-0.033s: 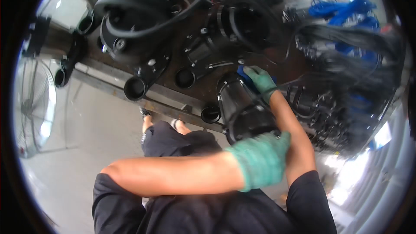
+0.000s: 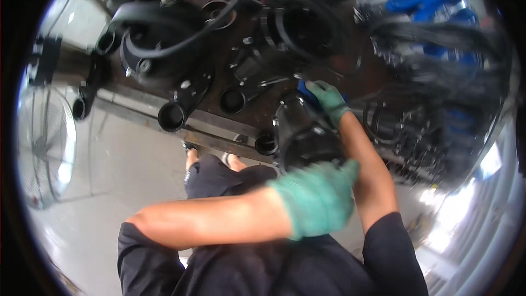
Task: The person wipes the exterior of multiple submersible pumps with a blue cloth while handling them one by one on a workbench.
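Observation:
A black ribbed housing [image 2: 307, 134], tapered and glossy, lies at the near edge of the workbench in front of me. My right hand [image 2: 329, 98], in a green glove, is at its far right side, fingers closed over a blue piece that looks like cloth [image 2: 308, 92]. Across my body reaches my left arm; my left hand [image 2: 320, 203], also green-gloved, is curled just below the housing's near end, close to my right forearm. It is blurred, its fingers are mostly turned away, and whatever it holds is hidden.
Black round housings with pipe ends [image 2: 172, 116] and a large ring [image 2: 164, 49] crowd the dark workbench [image 2: 219, 123]. Many small black parts [image 2: 408, 137] and blue bundles [image 2: 427, 0] lie at the right. A standing fan [image 2: 46, 142] is at far left.
My left hand has shifted slightly left, away from the housing's near end. My right hand has stayed nearly in place on the blue piece. The view has moved a little.

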A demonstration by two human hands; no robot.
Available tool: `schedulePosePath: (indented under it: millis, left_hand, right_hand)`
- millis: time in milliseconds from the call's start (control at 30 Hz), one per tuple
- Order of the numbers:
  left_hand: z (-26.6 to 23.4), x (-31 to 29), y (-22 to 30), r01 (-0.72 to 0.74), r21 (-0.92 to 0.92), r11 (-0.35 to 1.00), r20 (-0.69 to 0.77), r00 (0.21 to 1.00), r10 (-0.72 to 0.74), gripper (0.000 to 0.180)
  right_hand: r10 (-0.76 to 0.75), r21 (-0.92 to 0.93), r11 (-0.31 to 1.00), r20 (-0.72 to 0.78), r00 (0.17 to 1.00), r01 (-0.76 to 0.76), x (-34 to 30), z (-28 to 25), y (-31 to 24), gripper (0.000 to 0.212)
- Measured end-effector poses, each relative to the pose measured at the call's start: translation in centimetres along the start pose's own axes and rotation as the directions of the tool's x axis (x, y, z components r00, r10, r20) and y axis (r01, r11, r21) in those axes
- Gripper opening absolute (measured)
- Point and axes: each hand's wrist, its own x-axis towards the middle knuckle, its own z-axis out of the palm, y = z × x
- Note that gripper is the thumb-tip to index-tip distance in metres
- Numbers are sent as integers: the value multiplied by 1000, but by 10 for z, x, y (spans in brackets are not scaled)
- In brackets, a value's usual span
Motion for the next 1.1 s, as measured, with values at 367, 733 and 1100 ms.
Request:
schedulePosePath:
  millis: [367, 733, 1100]
  left_hand:
    - [-84, -25, -45, -204, 605, 770, -50, 955, 292, 45]
    - [-46, 115, -11, -47, 621, 783, -72, 990, 117, 42]
    - [-12, 188, 2, 70, 689, 721, 72, 984, -165, 45]
  right_hand:
    - [-131, 294, 869, -638, 759, 397, -79, 100, 102, 50]
    - [-206, 223, 920, -426, 881, 323, -146, 138, 163, 32]
    - [-15, 316, 860, -769, 639, 401, -99, 137, 108, 47]
